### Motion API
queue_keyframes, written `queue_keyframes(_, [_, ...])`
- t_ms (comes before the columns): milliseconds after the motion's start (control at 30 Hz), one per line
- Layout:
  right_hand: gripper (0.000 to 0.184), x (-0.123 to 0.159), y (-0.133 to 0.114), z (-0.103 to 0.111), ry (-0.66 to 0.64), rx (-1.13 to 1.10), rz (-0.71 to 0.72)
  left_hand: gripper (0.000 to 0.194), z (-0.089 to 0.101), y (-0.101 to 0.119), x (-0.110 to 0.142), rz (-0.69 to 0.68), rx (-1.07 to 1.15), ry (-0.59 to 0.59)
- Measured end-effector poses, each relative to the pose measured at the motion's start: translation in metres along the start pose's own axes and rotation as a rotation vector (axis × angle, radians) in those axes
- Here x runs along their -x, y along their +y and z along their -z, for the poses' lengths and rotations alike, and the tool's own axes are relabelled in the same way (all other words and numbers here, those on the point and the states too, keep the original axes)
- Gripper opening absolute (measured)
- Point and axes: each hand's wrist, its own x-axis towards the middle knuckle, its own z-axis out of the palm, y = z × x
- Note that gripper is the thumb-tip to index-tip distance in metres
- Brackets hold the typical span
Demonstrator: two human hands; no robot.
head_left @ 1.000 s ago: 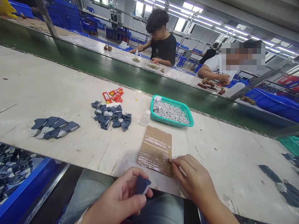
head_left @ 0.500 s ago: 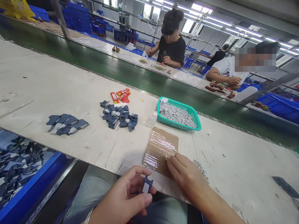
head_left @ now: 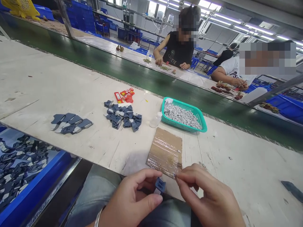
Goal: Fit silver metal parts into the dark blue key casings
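Note:
Between the thumb and fingers of my left hand (head_left: 137, 197) is a small dark blue and white plastic part (head_left: 160, 186), held over my lap at the table's edge. My right hand (head_left: 205, 192) is pinched just to the right of it, thumb against forefinger. Something tiny shows at those fingertips, too small to name. Beyond the hands lies a tape-covered cardboard piece (head_left: 165, 148), its near corner close to my right fingertips. A pile of similar blue parts (head_left: 123, 115) sits farther left, beside a small clear bottle (head_left: 155, 119).
A green basket (head_left: 205, 127) holds many small grey-white pieces. Flat blue parts (head_left: 71, 123) and red packets (head_left: 124, 95) lie on the table. At lower left is a blue bin (head_left: 52, 168) of parts. Past the green conveyor belt (head_left: 142, 80), co-workers sit at work.
My right hand has lifted off the cardboard and come toward my left hand, fingers pinched. The blue part has turned in my left hand. One co-worker's hands have lowered to the table.

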Motion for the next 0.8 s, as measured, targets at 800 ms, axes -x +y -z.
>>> queue_keyframes(800, [0.022, 0.003, -0.029, -0.016, -0.002, 0.467, 0.553, 0.026, 0.0, 0.011, 0.009, -0.272, -0.598, 0.225])
